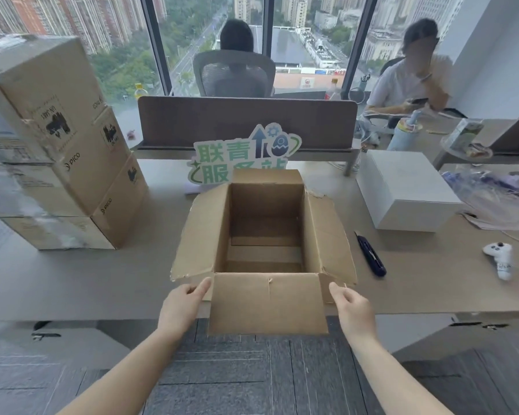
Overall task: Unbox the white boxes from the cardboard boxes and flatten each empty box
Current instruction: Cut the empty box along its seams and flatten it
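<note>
An open cardboard box stands on the desk in front of me, its flaps spread out and nothing inside it. My left hand is at the near left corner of the box, fingers loosely curled beside the near flap. My right hand is at the near right corner in the same loose pose. Whether either hand touches the cardboard cannot be told. A white box sits on the desk to the right. Three closed cardboard boxes are stacked at the left.
A dark box cutter lies right of the open box, a white controller farther right. A green sign stands behind the box. Plastic wrapping lies far right. Two people sit beyond the divider.
</note>
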`<state>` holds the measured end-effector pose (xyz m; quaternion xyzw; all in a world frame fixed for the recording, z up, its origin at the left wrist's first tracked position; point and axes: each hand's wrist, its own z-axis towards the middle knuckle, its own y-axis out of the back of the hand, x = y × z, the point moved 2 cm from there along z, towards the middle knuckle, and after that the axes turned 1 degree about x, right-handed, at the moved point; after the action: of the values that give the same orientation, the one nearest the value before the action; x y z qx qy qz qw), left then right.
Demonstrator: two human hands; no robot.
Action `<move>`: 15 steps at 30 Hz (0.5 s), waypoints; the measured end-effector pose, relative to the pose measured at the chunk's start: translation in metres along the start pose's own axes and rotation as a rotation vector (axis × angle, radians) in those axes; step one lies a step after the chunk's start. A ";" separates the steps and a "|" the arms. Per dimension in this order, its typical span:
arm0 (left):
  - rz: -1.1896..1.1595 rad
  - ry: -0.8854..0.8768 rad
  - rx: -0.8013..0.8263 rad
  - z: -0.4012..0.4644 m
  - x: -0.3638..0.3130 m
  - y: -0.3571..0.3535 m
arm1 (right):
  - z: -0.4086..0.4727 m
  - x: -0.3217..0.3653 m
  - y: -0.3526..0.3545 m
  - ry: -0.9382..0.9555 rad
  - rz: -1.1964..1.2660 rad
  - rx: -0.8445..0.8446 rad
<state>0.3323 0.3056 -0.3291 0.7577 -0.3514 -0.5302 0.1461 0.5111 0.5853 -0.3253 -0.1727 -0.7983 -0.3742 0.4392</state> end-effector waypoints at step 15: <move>-0.894 0.381 0.271 0.028 -0.036 -0.046 | 0.068 0.009 -0.029 -0.389 0.750 0.144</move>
<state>0.3178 0.3671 -0.3420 0.9295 -0.0253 -0.3428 -0.1337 0.4494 0.6163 -0.3532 -0.4872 -0.7723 -0.0926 0.3971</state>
